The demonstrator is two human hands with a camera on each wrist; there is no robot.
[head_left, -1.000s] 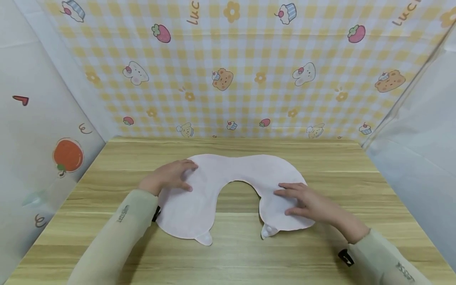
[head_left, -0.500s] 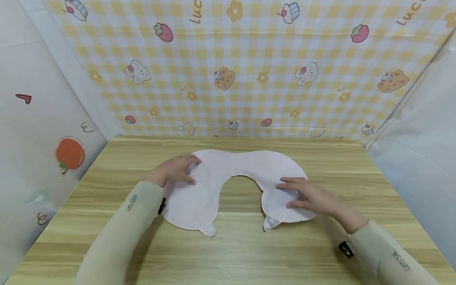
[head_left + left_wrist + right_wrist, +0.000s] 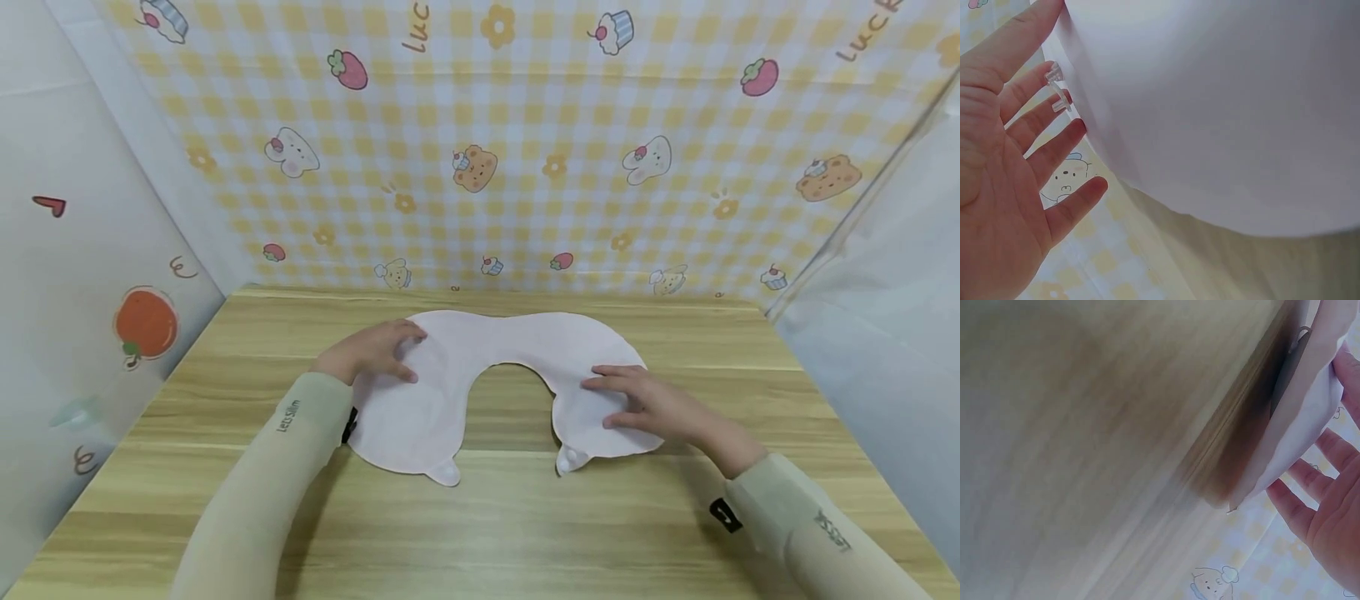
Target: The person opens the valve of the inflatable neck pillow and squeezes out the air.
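Note:
A flat, pale pink U-shaped neck pillow (image 3: pixel 495 337) lies on the table, its opening facing me. Small tabs end both arms; the right tab (image 3: pixel 572 460) carries a round snap. My left hand (image 3: pixel 375 352) rests on the pillow's left side with fingers spread. On the right arm lies my right hand (image 3: pixel 651 404), fingers also spread and loosely bent. In the left wrist view, a clear plastic valve-like piece (image 3: pixel 1057 89) stands at the pillow's edge beside the left fingers. The right wrist view shows the pillow's edge (image 3: pixel 1307 415) lifted over the wood, the right fingertips against it.
The wood-grain table (image 3: pixel 510 533) runs back to a yellow checked cloth wall (image 3: pixel 517 208) with cartoon prints. White sheets stand at the left (image 3: pixel 67 275) and right (image 3: pixel 885 275). Black bands show below both wrists, one (image 3: pixel 726 515) under the right sleeve.
The neck pillow has slid a little away from me, toward the back wall, and slightly right. Both hands have moved along with it, fingers still spread on top.

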